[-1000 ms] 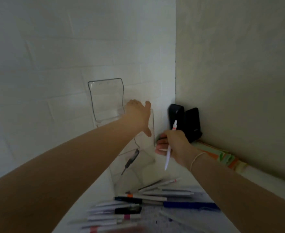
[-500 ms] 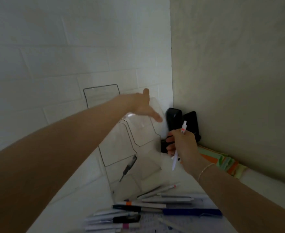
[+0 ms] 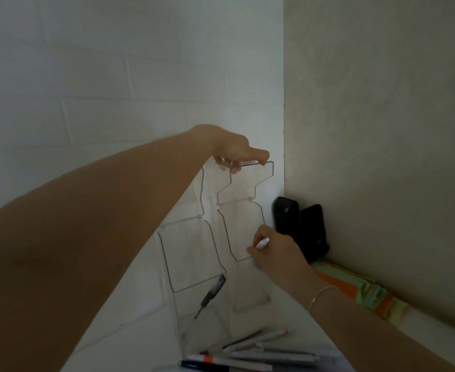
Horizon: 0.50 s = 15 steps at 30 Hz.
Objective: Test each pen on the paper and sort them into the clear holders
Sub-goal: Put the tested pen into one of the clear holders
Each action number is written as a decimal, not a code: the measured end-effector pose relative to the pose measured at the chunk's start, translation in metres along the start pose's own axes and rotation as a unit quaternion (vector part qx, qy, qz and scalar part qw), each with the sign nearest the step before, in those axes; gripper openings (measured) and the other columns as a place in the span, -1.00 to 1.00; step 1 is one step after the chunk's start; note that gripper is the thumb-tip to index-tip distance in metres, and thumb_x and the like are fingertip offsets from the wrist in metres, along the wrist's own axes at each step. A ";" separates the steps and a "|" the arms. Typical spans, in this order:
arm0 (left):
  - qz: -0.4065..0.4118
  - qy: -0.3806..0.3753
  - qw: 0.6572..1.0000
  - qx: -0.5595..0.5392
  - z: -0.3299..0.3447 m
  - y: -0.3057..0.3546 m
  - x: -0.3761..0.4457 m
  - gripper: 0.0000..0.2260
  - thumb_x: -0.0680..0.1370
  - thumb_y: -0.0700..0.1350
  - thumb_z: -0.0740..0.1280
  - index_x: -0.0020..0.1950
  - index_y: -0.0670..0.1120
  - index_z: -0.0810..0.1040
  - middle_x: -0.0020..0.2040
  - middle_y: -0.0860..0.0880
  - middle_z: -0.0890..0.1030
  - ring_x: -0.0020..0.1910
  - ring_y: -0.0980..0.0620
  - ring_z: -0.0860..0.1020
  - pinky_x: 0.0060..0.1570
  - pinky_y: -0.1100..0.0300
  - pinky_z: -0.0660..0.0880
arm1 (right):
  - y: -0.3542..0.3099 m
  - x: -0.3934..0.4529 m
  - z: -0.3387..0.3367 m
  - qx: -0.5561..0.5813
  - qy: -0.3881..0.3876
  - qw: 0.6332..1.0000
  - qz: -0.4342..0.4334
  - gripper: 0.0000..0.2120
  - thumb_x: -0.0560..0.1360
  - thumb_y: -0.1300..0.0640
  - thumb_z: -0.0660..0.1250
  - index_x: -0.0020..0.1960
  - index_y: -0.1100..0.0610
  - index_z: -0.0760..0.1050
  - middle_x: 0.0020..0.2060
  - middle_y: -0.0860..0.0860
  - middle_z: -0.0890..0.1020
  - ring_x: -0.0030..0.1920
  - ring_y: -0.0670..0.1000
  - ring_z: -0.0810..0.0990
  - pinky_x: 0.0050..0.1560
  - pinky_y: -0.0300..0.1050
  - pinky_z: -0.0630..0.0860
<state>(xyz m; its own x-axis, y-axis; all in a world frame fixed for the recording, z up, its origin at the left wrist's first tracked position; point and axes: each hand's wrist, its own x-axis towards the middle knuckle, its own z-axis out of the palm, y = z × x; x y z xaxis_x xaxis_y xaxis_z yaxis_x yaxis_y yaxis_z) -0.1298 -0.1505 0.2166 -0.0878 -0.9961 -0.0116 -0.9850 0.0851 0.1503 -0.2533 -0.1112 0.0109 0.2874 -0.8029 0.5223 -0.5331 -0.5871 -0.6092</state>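
White brick wall ahead; our left hand (image 3: 234, 149) grips the clear holder's (image 3: 243, 210) top edge, right hand (image 3: 272, 251) below pinching a white pen (image 3: 262, 243).

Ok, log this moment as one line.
left hand: grips clear holder top edge | right hand: holds white pen | black pen: in lower pocket

black device (image 3: 298, 232) in corner, striped cloth (image 3: 360, 291) beside it
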 end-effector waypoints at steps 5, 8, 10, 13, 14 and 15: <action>0.036 0.113 0.991 0.063 0.001 -0.015 -0.001 -0.53 0.60 0.16 0.06 -0.03 -0.20 0.55 -0.03 -0.12 0.59 -0.08 -0.07 0.54 0.04 0.10 0.46 | -0.003 0.009 0.001 -0.032 -0.052 0.998 -0.017 -0.69 0.46 0.15 0.38 -0.03 0.11 0.22 -0.34 0.01 0.46 -0.28 0.06 0.55 -0.26 -0.15 0.46; 0.064 0.168 0.976 0.126 0.010 -0.024 0.003 -0.71 0.63 -0.08 0.08 0.03 -0.26 0.48 0.00 -0.22 0.55 -0.12 -0.11 0.49 -0.08 0.10 0.40 | 0.000 0.013 0.002 0.025 -0.040 0.998 0.034 -0.62 0.41 0.12 0.43 -0.01 0.10 0.23 -0.32 0.02 0.50 -0.33 0.00 0.55 -0.36 -0.27 0.46; 0.060 0.199 0.965 0.157 0.020 -0.026 0.003 -0.79 0.60 -0.22 0.07 0.20 -0.20 0.36 -0.01 -0.20 0.49 -0.15 -0.10 0.46 -0.17 0.10 0.37 | 0.000 0.012 0.004 0.015 -0.045 0.998 0.038 -0.61 0.40 0.05 0.44 0.00 0.08 0.24 -0.37 -0.03 0.49 -0.40 -0.10 0.49 -0.43 -0.37 0.37; 0.058 0.246 0.940 0.231 0.036 -0.026 0.008 -0.69 0.58 -0.26 0.05 0.32 -0.14 0.28 0.12 -0.19 0.47 -0.05 -0.14 0.49 -0.14 0.08 0.35 | -0.002 0.008 0.011 0.032 -0.074 0.996 0.048 -0.67 0.42 -0.03 0.41 -0.06 0.05 0.28 -0.39 -0.05 0.54 -0.41 -0.12 0.46 -0.39 -0.33 0.34; 0.049 0.259 0.927 0.267 0.040 -0.024 0.010 -0.67 0.58 -0.24 0.06 0.36 -0.14 0.27 0.18 -0.19 0.45 0.05 -0.15 0.48 -0.07 0.07 0.35 | -0.002 0.007 0.013 0.034 -0.077 0.995 0.051 -0.72 0.43 -0.04 0.39 -0.12 0.03 0.30 -0.38 -0.03 0.57 -0.42 -0.12 0.46 -0.38 -0.31 0.34; 0.032 0.260 0.918 0.297 0.044 -0.022 0.012 -0.66 0.59 -0.22 0.06 0.37 -0.15 0.26 0.22 -0.19 0.42 0.13 -0.16 0.46 0.01 0.05 0.34 | -0.003 0.007 0.014 0.033 -0.071 0.995 0.053 -0.75 0.44 -0.03 0.37 -0.18 0.02 0.31 -0.39 -0.02 0.58 -0.43 -0.12 0.46 -0.39 -0.32 0.33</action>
<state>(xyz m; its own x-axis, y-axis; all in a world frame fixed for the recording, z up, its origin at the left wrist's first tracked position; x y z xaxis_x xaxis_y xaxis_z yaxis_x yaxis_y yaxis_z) -0.1154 -0.1630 0.1695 -0.2179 -0.8526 0.4751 -0.9014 -0.0109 -0.4329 -0.2392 -0.1163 0.0078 0.3449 -0.8645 0.3656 -0.5144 -0.4999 -0.6968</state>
